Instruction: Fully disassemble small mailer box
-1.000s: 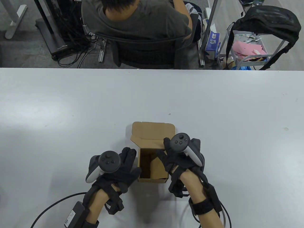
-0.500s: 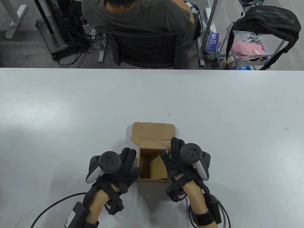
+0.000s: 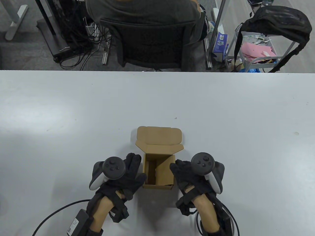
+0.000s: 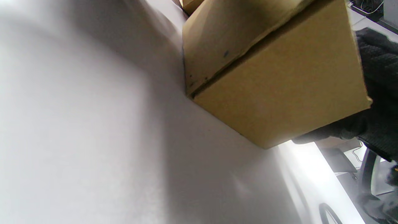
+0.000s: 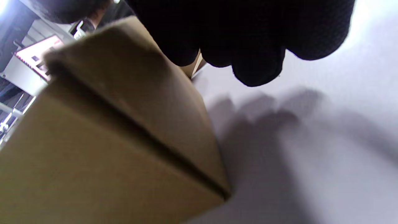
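The small brown mailer box [image 3: 158,172] stands on the table near the front edge, its lid [image 3: 159,136] folded back and its inside showing. My left hand [image 3: 131,172] rests against the box's left wall, fingers stretched along it and thumb at the near-left corner. My right hand [image 3: 185,173] is beside the right wall, fingertips [image 3: 173,166] at its top edge. In the right wrist view my fingers [image 5: 248,46] hang bent over the table next to the box [image 5: 108,149]. The left wrist view shows the box's near face [image 4: 279,87] and the right glove [image 4: 377,93] past it.
The white table [image 3: 73,110] stretches wide to the left, right and far side of the box. Beyond the far edge a person sits on a black chair [image 3: 150,46], and a cart with a black bag [image 3: 275,22] stands at the right. Cables [image 3: 56,211] trail from my wrists.
My right hand has come out of the box's far right corner and moved back and right, to the outside of the right wall. The left hand and the box have stayed put.
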A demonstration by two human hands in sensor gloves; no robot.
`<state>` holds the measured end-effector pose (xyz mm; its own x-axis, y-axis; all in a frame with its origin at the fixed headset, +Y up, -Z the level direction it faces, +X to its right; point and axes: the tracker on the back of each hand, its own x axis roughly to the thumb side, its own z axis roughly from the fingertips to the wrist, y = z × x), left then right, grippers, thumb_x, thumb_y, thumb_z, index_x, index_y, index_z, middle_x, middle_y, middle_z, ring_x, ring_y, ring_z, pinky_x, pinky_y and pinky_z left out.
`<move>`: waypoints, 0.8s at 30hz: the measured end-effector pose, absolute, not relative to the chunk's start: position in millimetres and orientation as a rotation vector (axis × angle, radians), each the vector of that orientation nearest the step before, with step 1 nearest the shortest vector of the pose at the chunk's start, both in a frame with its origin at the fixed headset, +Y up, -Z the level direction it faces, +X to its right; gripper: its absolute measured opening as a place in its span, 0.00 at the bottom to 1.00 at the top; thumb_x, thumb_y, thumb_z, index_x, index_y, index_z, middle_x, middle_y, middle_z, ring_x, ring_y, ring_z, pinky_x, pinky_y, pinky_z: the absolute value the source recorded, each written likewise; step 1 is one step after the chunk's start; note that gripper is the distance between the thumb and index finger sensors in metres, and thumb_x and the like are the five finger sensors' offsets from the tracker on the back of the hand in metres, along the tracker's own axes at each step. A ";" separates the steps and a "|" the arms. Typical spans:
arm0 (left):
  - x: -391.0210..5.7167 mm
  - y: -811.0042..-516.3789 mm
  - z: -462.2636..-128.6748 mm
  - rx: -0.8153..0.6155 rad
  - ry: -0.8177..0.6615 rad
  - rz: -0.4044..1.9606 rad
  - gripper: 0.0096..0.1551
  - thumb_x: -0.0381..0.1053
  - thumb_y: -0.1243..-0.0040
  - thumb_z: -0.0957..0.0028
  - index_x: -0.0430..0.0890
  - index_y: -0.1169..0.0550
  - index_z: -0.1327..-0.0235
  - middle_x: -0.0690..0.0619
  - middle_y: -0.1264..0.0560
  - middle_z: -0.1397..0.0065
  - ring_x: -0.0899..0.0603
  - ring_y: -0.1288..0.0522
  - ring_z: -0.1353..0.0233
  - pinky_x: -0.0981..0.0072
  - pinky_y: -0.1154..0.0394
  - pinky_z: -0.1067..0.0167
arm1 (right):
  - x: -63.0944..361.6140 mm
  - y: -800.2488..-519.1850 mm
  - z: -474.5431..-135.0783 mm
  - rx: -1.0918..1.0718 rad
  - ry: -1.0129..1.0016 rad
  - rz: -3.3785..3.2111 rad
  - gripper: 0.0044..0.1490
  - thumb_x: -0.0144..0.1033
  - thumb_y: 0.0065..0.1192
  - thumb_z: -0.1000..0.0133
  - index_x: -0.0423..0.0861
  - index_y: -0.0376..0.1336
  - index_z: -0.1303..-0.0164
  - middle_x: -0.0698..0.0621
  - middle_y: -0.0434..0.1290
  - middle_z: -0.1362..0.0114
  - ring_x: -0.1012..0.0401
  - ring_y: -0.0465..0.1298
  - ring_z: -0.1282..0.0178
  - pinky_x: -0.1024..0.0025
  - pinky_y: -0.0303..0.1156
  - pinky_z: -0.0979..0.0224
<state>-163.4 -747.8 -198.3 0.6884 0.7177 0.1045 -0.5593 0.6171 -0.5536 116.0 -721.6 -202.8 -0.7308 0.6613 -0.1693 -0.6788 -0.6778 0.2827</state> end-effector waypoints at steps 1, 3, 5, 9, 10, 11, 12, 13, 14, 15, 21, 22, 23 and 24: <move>-163.3 -747.8 -198.3 -0.515 -0.332 0.751 0.57 0.77 0.59 0.51 0.46 0.61 0.23 0.44 0.69 0.18 0.30 0.64 0.18 0.33 0.57 0.25 | 114.9 -722.3 -202.7 -0.065 0.433 2.357 0.46 0.61 0.51 0.54 0.39 0.64 0.38 0.34 0.66 0.30 0.38 0.75 0.39 0.40 0.69 0.40; -163.1 -747.9 -198.2 -0.515 -0.331 0.748 0.57 0.77 0.59 0.51 0.46 0.61 0.23 0.44 0.69 0.18 0.30 0.64 0.18 0.33 0.57 0.25 | 112.8 -723.2 -202.4 -0.066 0.435 2.385 0.46 0.61 0.52 0.54 0.38 0.63 0.38 0.34 0.66 0.30 0.38 0.75 0.38 0.40 0.69 0.40; -163.3 -748.0 -198.1 -0.514 -0.331 0.748 0.57 0.77 0.60 0.51 0.46 0.61 0.23 0.44 0.69 0.18 0.30 0.64 0.18 0.33 0.57 0.25 | 112.0 -724.1 -202.5 -0.067 0.439 2.394 0.46 0.61 0.52 0.54 0.39 0.64 0.38 0.34 0.66 0.30 0.38 0.75 0.39 0.40 0.69 0.40; -163.1 -748.0 -198.1 -0.514 -0.331 0.747 0.57 0.77 0.60 0.51 0.46 0.61 0.23 0.44 0.69 0.18 0.30 0.64 0.18 0.33 0.57 0.25 | 110.9 -725.0 -202.0 -0.066 0.448 2.390 0.46 0.61 0.51 0.54 0.38 0.63 0.37 0.34 0.66 0.29 0.38 0.75 0.38 0.40 0.69 0.40; -163.1 -748.1 -198.0 -0.514 -0.331 0.747 0.57 0.77 0.60 0.51 0.46 0.61 0.23 0.44 0.69 0.18 0.30 0.64 0.18 0.33 0.57 0.25 | 110.6 -725.6 -202.0 -0.065 0.453 2.390 0.46 0.61 0.51 0.54 0.38 0.63 0.37 0.34 0.66 0.29 0.38 0.74 0.38 0.40 0.69 0.40; -163.0 -748.2 -197.9 -0.515 -0.330 0.748 0.57 0.77 0.60 0.51 0.46 0.61 0.23 0.44 0.69 0.18 0.30 0.64 0.18 0.33 0.57 0.25 | 110.3 -726.2 -202.0 -0.064 0.459 2.386 0.46 0.61 0.50 0.54 0.38 0.63 0.37 0.34 0.65 0.29 0.38 0.74 0.38 0.40 0.69 0.40; -163.0 -748.2 -197.8 -0.515 -0.330 0.748 0.57 0.77 0.60 0.51 0.46 0.61 0.23 0.44 0.69 0.18 0.30 0.64 0.18 0.33 0.57 0.25 | 110.1 -726.5 -201.9 -0.063 0.462 2.383 0.46 0.61 0.50 0.54 0.38 0.62 0.37 0.34 0.65 0.29 0.38 0.74 0.38 0.40 0.69 0.39; -163.0 -748.3 -197.8 -0.515 -0.330 0.748 0.57 0.77 0.60 0.51 0.46 0.61 0.22 0.44 0.69 0.18 0.30 0.64 0.18 0.33 0.57 0.25 | 110.0 -726.4 -201.8 -0.063 0.462 2.382 0.46 0.61 0.50 0.54 0.38 0.62 0.37 0.34 0.65 0.29 0.38 0.74 0.38 0.40 0.69 0.39; -163.0 -748.4 -197.8 -0.516 -0.329 0.749 0.57 0.77 0.60 0.51 0.46 0.61 0.22 0.44 0.69 0.18 0.30 0.64 0.18 0.33 0.57 0.25 | 110.0 -726.2 -201.6 -0.062 0.462 2.382 0.46 0.61 0.50 0.54 0.38 0.62 0.37 0.34 0.65 0.29 0.38 0.74 0.38 0.40 0.69 0.39; -163.0 -748.4 -197.7 -0.517 -0.329 0.750 0.57 0.77 0.60 0.51 0.46 0.61 0.22 0.44 0.69 0.18 0.30 0.64 0.18 0.34 0.58 0.25 | 110.0 -726.3 -201.5 -0.061 0.463 2.383 0.46 0.61 0.50 0.54 0.38 0.62 0.37 0.34 0.65 0.29 0.39 0.74 0.38 0.40 0.69 0.39; -162.6 -748.5 -197.7 -0.518 -0.328 0.752 0.57 0.77 0.60 0.51 0.46 0.61 0.22 0.44 0.68 0.18 0.30 0.64 0.18 0.33 0.58 0.25 | 110.0 -726.6 -201.4 -0.054 0.478 2.368 0.45 0.59 0.49 0.53 0.37 0.61 0.37 0.34 0.65 0.29 0.39 0.74 0.38 0.40 0.69 0.39; -162.5 -748.5 -197.7 -0.518 -0.329 0.751 0.57 0.77 0.60 0.51 0.46 0.60 0.22 0.44 0.68 0.18 0.30 0.64 0.18 0.34 0.58 0.25 | 110.0 -726.4 -201.3 -0.054 0.480 2.366 0.45 0.59 0.49 0.53 0.37 0.61 0.37 0.34 0.65 0.29 0.39 0.74 0.38 0.40 0.69 0.39; -162.6 -748.5 -197.7 -0.518 -0.328 0.752 0.57 0.77 0.60 0.51 0.46 0.61 0.22 0.44 0.68 0.18 0.30 0.64 0.18 0.33 0.58 0.25 | 109.9 -726.4 -201.3 -0.052 0.481 2.365 0.45 0.59 0.49 0.53 0.37 0.61 0.37 0.34 0.65 0.29 0.39 0.74 0.38 0.40 0.69 0.39; -162.5 -748.6 -197.7 -0.518 -0.328 0.752 0.56 0.77 0.60 0.51 0.45 0.60 0.22 0.44 0.68 0.18 0.30 0.64 0.18 0.34 0.58 0.25 | 109.9 -726.5 -201.3 -0.052 0.482 2.364 0.45 0.59 0.49 0.53 0.37 0.61 0.37 0.34 0.65 0.29 0.39 0.74 0.38 0.40 0.69 0.39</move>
<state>-162.5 -748.6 -197.7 0.6888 0.7181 0.0990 -0.5610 0.6145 -0.5547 109.9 -726.5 -201.3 -0.7457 0.6444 -0.1697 -0.6594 -0.6768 0.3274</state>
